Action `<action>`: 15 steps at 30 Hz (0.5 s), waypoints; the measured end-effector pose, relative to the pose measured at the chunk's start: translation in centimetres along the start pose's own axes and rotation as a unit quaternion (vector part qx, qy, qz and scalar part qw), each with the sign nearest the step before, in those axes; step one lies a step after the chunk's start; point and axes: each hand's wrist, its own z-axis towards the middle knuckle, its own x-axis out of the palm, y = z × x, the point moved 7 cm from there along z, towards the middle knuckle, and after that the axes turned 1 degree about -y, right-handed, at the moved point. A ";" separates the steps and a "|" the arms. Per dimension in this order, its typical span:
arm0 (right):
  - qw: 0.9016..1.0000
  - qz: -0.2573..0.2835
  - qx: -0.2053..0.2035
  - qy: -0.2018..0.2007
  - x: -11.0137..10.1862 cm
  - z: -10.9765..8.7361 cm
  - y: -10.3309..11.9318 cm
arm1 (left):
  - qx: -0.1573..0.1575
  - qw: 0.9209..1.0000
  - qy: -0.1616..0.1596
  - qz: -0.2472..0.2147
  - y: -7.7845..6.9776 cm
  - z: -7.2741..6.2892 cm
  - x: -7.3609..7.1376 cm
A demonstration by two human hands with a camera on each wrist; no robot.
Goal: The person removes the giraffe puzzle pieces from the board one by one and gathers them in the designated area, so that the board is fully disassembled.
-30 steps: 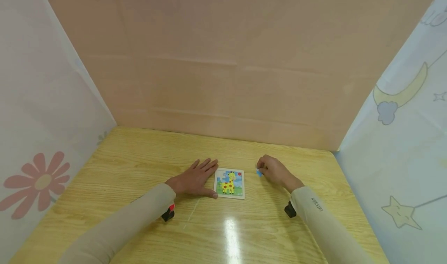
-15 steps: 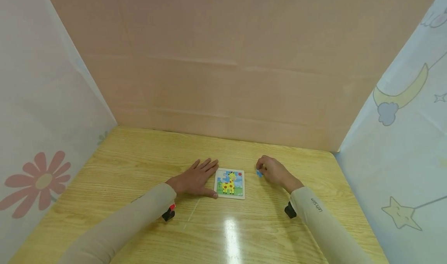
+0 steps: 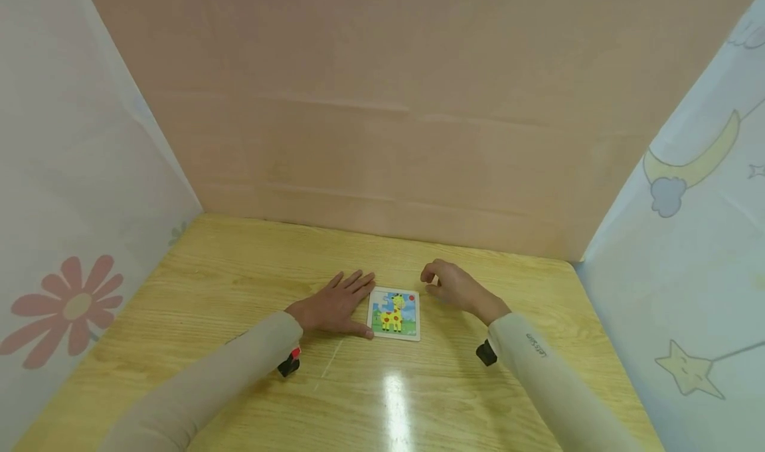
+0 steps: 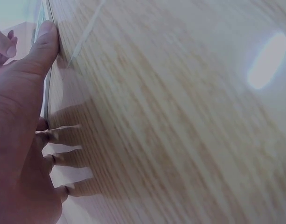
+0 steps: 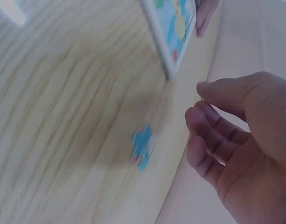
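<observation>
A square giraffe jigsaw puzzle (image 3: 394, 314) in a pale frame lies on the table, with a pale gap at its upper left. My left hand (image 3: 333, 308) rests beside it, fingers spread, index fingertip and thumb tip right at the frame's left edge. In the left wrist view, the thumb (image 4: 38, 51) lies along that edge. To the right of the puzzle, my right hand (image 3: 455, 286) is raised with loosely bent fingers and nothing visible between them. A blue puzzle piece (image 5: 143, 145) lies on the table below it in the right wrist view; the hand hides it from the head view.
The wood-grain table (image 3: 251, 253) meets a tan back panel (image 3: 382, 140). Patterned side panels stand at left (image 3: 72, 173) and right (image 3: 705, 273). A bright reflection shows on the near table surface.
My right hand has lifted off the blue puzzle piece and moved left and away from me, its fingers loosening. My left hand and the puzzle have stayed put.
</observation>
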 end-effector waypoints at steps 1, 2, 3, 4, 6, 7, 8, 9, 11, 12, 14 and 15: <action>1.000 -0.001 -0.007 0.002 0.2 0.2 0.5 | -0.001 1.000 0.000 0.002 0.0 0.0 0.0; 1.000 -0.002 -0.014 0.004 0.4 0.4 0.9 | -0.003 1.000 0.001 0.003 0.0 0.0 -0.1; 1.000 -0.004 -0.021 0.006 0.5 0.7 1.3 | -0.004 1.000 0.001 0.004 0.0 0.0 -0.1; 1.000 -0.005 -0.025 0.009 0.7 0.8 1.7 | -0.006 1.000 0.003 0.004 0.0 0.0 -0.1; 0.999 -0.007 -0.031 0.016 1.2 1.2 2.3 | -0.009 1.000 0.007 0.006 0.0 0.0 0.0; 0.999 -0.009 -0.032 0.020 1.4 1.4 2.5 | -0.010 1.000 0.009 0.005 0.0 0.0 0.0; 0.999 -0.011 -0.034 0.024 1.6 1.5 2.8 | -0.011 1.000 0.011 0.005 0.0 0.1 0.1; 0.999 -0.011 -0.034 0.028 1.7 1.6 3.1 | -0.011 1.000 0.011 0.005 0.1 0.1 0.2; 0.999 -0.010 -0.035 0.036 2.2 1.9 3.5 | -0.013 1.000 0.012 0.007 0.2 0.2 0.3; 0.999 -0.007 -0.035 0.040 2.4 2.0 3.8 | -0.014 1.000 0.012 0.009 0.2 0.3 0.4; 0.998 -0.003 -0.037 0.052 2.8 2.3 4.2 | -0.017 1.000 0.013 0.016 0.4 0.5 0.6; 0.998 -0.001 -0.038 0.059 3.1 2.4 4.4 | -0.019 1.000 0.013 0.019 0.5 0.5 0.7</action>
